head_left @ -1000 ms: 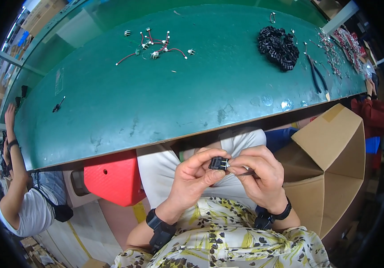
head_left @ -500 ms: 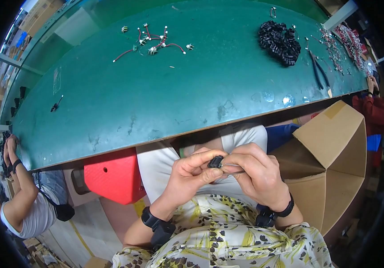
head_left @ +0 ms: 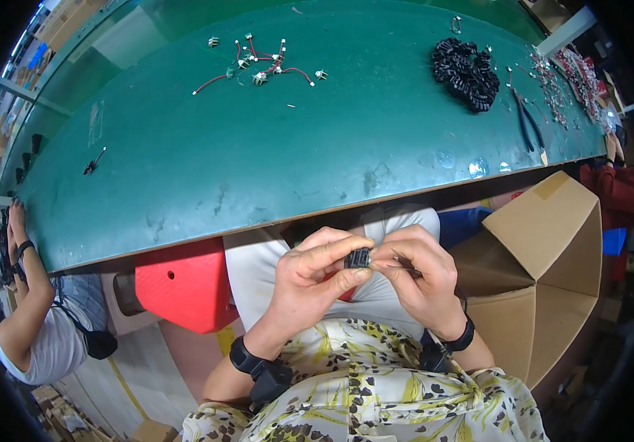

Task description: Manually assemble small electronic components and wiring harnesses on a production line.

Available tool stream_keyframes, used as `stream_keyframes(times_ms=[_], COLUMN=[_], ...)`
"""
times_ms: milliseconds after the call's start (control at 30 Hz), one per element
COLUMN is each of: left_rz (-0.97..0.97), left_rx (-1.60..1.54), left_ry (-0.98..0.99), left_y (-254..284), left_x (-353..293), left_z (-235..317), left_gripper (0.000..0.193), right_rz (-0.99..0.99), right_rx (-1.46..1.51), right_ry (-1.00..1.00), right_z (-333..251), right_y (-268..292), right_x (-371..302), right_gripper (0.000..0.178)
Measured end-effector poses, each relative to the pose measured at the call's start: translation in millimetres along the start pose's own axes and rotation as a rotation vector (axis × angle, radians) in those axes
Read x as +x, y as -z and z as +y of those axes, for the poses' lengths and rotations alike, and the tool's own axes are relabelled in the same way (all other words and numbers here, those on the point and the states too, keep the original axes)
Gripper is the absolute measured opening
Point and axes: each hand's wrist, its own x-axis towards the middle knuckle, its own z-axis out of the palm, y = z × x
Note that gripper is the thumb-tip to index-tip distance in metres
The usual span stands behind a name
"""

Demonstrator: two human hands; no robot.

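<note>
The left hand (head_left: 298,283) holds a small black part (head_left: 357,258) by its fingers (head_left: 331,254), which are closed on it, the index finger above and the thumb below. The right hand (head_left: 424,280) keeps its fingertips close together at the part's right end, but I cannot tell what they grip. The part is above the lap, before the green surface (head_left: 258,162).

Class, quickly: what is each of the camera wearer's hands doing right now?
Left hand: closed, holding a small black part between thumb and fingers.
Right hand: fingers closed beside the part; what they pinch cannot be told.
</note>
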Motion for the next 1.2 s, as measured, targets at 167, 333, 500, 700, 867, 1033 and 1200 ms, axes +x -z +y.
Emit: stream_keyframes(times_ms=[167,333,500,700,867,1033,1200], left_rz=[-0.014,-0.008,-0.092,0.027,0.075,-0.021,-0.007], left_rx=[-0.256,-0.421,-0.569,-0.754,-0.940,-0.672,-0.821], left_ry=[0.156,0.238,0.333,0.429,0.530,0.527,0.598], left_y=[0.8,0.1,-1.9,-11.1,-9.9,-17.7,-14.2], left_x=[-4.2,-7.6,-9.2,-11.9,-12.6,-16.8,-17.7], left_z=[-5.3,-1.9,-4.5,-8.2,-4.0,-3.2,-1.2], left_gripper=[0.038,0.040,0.050,0.038,0.026,0.022,0.023], right_rz=[-0.090,-0.116,-0.152,-0.133,-0.138,-0.265,-0.259], right_rx=[0.060,0.107,0.210,-0.006,-0.226,-0.167,0.032], right_ry=[-0.073,-0.106,-0.228,0.008,0.096,0.082,0.012], right_z=[3.1,-4.2,-3.7,3.8,-3.0,-3.2,1.0], right_y=[8.8,26.1,21.6,22.8,32.3,32.5,32.8], right_x=[0.4,-2.6,1.0,2.0,4.0,3.6,2.8], right_gripper=[0.025,0.039,0.048,0.039,0.041,0.042,0.039])
